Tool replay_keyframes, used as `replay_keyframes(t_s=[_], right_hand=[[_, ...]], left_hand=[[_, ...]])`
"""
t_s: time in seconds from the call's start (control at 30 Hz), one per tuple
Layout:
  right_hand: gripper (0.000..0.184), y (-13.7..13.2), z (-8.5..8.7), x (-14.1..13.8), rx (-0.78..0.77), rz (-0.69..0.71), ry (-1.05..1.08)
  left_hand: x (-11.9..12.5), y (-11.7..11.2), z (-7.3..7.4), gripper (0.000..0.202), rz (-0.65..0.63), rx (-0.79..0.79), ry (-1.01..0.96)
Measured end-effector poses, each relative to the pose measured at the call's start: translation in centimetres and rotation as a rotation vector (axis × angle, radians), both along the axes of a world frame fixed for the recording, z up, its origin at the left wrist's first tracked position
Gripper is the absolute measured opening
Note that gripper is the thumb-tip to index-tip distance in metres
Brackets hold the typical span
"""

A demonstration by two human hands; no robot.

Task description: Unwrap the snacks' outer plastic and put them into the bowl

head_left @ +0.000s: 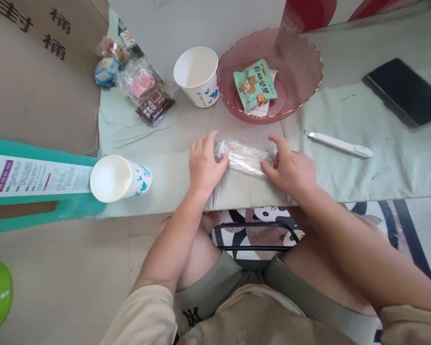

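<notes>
A crumpled clear plastic packet [244, 157] lies on the cloth-covered table in front of me. At its left end is my left hand [205, 165], the thumb at the near edge and the fingers behind, holding that end. My right hand [294, 167] grips the other end, its thumb pressing the plastic and its index finger lifted off. What the packet contains, if anything, I cannot make out. Just beyond the hands stands a pink ribbed bowl [298, 91] with a green snack packet [255, 86] in it.
One paper cup [204, 93] stands upright beside the bowl; another paper cup [138, 179] lies on its side at left. Wrapped snacks [140, 84] sit near a cardboard box [46, 86]. To the right are a white utility knife [339, 143] and a black phone [409, 91].
</notes>
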State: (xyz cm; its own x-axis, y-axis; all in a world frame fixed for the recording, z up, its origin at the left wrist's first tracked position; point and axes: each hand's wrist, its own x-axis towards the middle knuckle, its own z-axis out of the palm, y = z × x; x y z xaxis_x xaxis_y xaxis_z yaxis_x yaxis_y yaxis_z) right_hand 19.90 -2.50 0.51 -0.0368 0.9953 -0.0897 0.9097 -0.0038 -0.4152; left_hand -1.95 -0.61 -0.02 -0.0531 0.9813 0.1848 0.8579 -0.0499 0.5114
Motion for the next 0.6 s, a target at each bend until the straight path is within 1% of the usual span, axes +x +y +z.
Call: replay_keyframes(t_s=[0.07, 0.1, 0.17, 0.23, 0.27, 0.33, 0.37, 0.43, 0.47, 0.5, 0.53, 0.6], right_hand=[[0.06, -0.3, 0.1, 0.1, 0.109, 0.022, -0.013], [0.059, -0.4, 0.1, 0.1, 0.167, 0.034, -0.011], [0.057, -0.5, 0.1, 0.2, 0.261, 0.077, 0.039], [0.059, -0.4, 0.1, 0.0, 0.289, 0.15, 0.171], [0.063, -0.3, 0.1, -0.1, 0.263, 0.187, 0.258], [0.065, -0.1, 0.2, -0.4, 0.142, 0.223, 0.42], [0.06, -0.1, 0.3, -0.6, 0.064, 0.212, 0.48], [0.038, 0.1, 0.6, -1.0, -0.05, 0.16, 0.584], [0.028, 0.2, 0.8, -1.2, -0.073, 0.135, 0.646], [0.024, 0.3, 0.9, -1.4, -0.079, 0.113, 0.72], [0.022, 0.5, 1.0, -1.6, -0.082, 0.095, 0.796], [0.024, 0.7, 1.1, -1.7, -0.093, 0.067, 0.91]], left_hand=[[0.1, 0.4, -0.2, 0.049, -0.015, -0.027, 0.033], [0.1, 0.5, -0.3, 0.048, -0.039, -0.046, 0.015], [0.1, 0.6, -0.6, 0.046, -0.131, -0.065, -0.08], [0.2, 0.6, -0.8, 0.046, -0.256, -0.059, -0.24], [0.3, 0.5, -1.0, 0.046, -0.314, -0.052, -0.343], [0.5, 0.3, -1.0, 0.047, -0.396, -0.035, -0.576], [0.6, 0.2, -0.9, 0.052, -0.419, -0.034, -0.696], [0.8, 0.0, -0.5, 0.067, -0.42, -0.072, -0.915], [0.9, -0.1, -0.2, 0.072, -0.413, -0.133, -1.003], [1.1, -0.2, 0.1, 0.073, -0.408, -0.226, -1.067], [1.2, -0.3, 0.4, 0.069, -0.403, -0.337, -1.1], [1.6, -0.3, 0.9, 0.051, -0.384, -0.518, -1.087]])
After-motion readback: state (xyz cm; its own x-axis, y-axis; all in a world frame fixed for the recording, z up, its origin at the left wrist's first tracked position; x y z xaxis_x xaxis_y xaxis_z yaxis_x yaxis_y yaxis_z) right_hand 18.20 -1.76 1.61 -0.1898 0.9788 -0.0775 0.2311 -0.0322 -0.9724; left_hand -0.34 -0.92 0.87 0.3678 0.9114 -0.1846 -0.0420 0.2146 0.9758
